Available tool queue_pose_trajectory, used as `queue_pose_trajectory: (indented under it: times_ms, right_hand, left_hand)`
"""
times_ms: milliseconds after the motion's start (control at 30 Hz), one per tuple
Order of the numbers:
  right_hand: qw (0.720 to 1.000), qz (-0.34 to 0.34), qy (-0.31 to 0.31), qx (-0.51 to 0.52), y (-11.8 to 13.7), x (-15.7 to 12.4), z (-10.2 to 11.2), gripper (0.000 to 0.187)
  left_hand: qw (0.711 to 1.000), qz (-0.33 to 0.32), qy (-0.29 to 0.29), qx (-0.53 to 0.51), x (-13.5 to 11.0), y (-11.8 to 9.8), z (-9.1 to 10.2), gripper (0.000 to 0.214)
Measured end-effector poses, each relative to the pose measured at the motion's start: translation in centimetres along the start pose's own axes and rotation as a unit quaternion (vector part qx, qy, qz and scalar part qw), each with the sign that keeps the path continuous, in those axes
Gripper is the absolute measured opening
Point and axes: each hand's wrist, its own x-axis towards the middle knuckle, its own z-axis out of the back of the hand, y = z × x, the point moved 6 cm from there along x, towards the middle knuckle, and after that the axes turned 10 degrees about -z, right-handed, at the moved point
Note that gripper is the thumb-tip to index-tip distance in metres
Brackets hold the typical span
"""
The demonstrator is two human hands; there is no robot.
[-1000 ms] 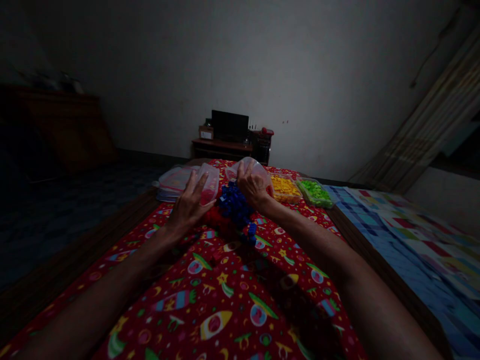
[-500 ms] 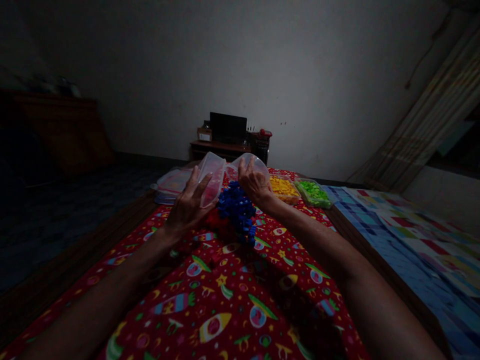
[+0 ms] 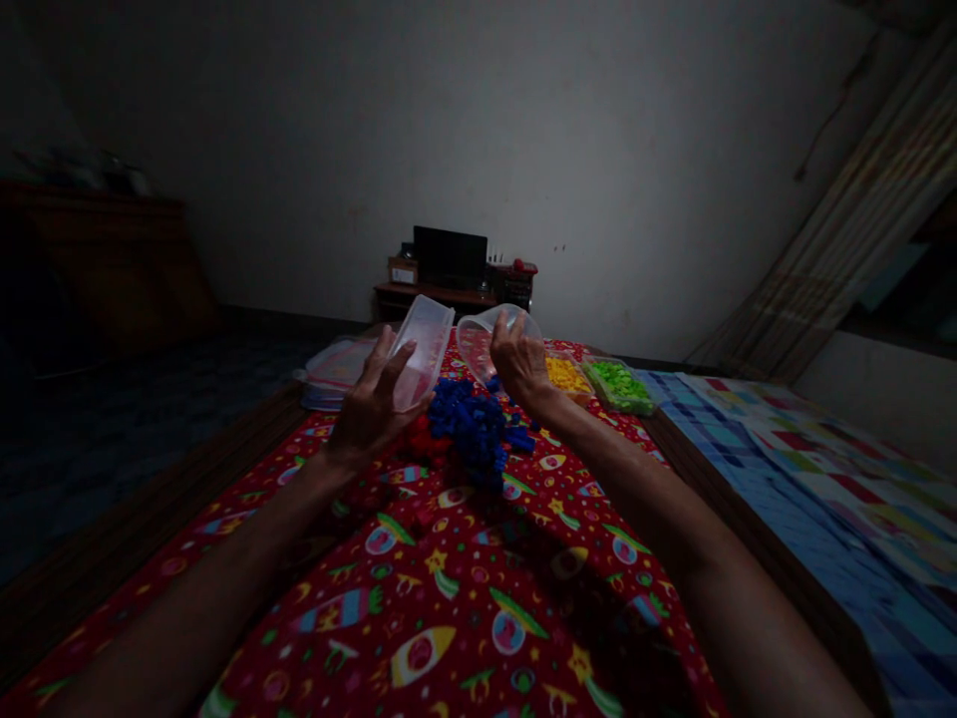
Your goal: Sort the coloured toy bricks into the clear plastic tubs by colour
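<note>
My left hand (image 3: 372, 404) grips a clear plastic container (image 3: 423, 344), tipped on its side above the red patterned cloth (image 3: 464, 588). My right hand (image 3: 521, 361) holds a second clear plastic container (image 3: 482, 337), also tipped, its mouth facing down toward the cloth. Between and below the two hands lies a heap of blue blocks (image 3: 471, 424), with a smaller heap of red blocks (image 3: 417, 444) at its left. Both containers look emptied.
A container of yellow blocks (image 3: 566, 376) and one of green blocks (image 3: 617, 384) stand behind my right hand. Clear lids (image 3: 336, 367) are stacked at the left. A blue checked mat (image 3: 807, 479) lies to the right. A low desk with a dark screen (image 3: 449, 261) stands by the wall.
Both hands have lifted and tilted their containers further up. The blue blocks have spilled out into a wider heap on the cloth, and the red heap now shows beside them.
</note>
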Motion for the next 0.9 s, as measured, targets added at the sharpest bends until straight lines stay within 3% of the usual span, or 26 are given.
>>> queue_pose_trajectory:
  times_ms: [133, 233, 367, 500, 733, 900]
  right_hand:
    - [1.000, -0.017, -0.008, -0.004, -1.1, -0.2, -0.2, 0.057]
    - [1.000, -0.019, 0.002, -0.005, -1.5, -0.6, -0.5, 0.055]
    - [0.998, 0.054, 0.019, -0.017, -0.5, -1.7, -0.9, 0.055]
    - [0.995, 0.096, 0.025, -0.029, 0.2, -2.1, -1.2, 0.056]
    - [0.998, 0.055, 0.023, -0.030, -1.0, -1.5, -0.8, 0.056]
    - [0.999, -0.038, 0.035, 0.009, -4.2, -1.3, -0.3, 0.051]
  left_hand:
    - [1.000, 0.016, -0.023, 0.003, 0.5, 0.0, 0.3, 0.087]
    - [1.000, -0.011, -0.013, 0.003, 0.7, -0.3, 0.1, 0.084]
    - [0.995, -0.086, 0.050, 0.007, 0.6, -1.0, -0.9, 0.068]
    - [0.994, -0.100, 0.050, 0.014, 0.5, -1.1, -0.8, 0.064]
    - [0.996, -0.070, 0.049, -0.005, 0.9, -1.2, -0.5, 0.064]
    - [1.000, -0.017, 0.018, -0.013, 1.1, -0.8, -0.1, 0.070]
